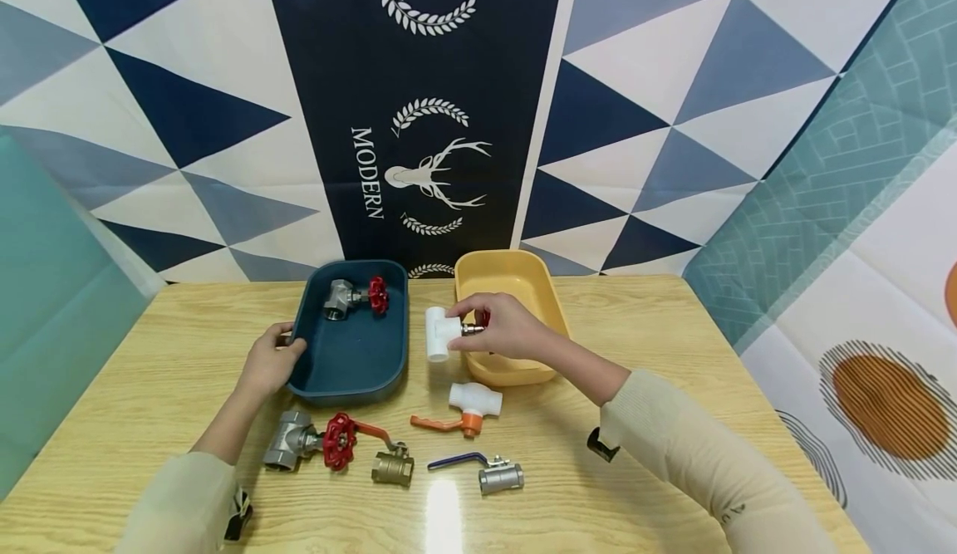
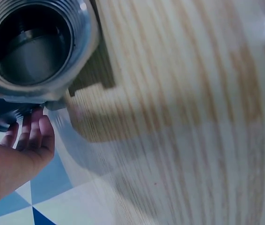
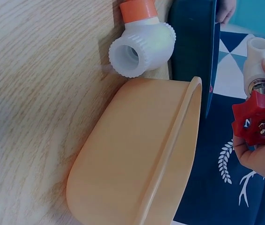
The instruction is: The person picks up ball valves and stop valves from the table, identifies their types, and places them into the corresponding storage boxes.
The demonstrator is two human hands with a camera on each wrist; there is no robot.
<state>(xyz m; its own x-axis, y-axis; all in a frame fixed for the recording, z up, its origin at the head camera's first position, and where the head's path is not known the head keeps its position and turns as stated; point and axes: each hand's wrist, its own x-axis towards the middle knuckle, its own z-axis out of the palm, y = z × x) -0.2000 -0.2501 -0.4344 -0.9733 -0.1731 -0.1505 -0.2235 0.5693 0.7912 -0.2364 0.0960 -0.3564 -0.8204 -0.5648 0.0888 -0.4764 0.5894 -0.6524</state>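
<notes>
My right hand (image 1: 507, 327) holds a white plastic gate valve (image 1: 439, 335) above the front left of the yellow bin (image 1: 516, 378). In the right wrist view its red handwheel (image 3: 259, 112) sits between thumb and fingers, the white body beyond. At the left, my left hand (image 1: 269, 363) grips the left rim of the dark blue bin (image 1: 347, 371), thumb over the edge and fingers along the outside. A metal gate valve with a red handwheel (image 1: 340, 298) lies inside that bin, near its back.
In front of the bins lie a white ball valve (image 1: 476, 399) with an orange lever, a large metal gate valve (image 1: 284, 442), a brass ball valve (image 1: 392, 468) with a red lever and a silver ball valve (image 1: 501, 478) with a blue one. A patterned backdrop (image 1: 419, 80) stands behind the table.
</notes>
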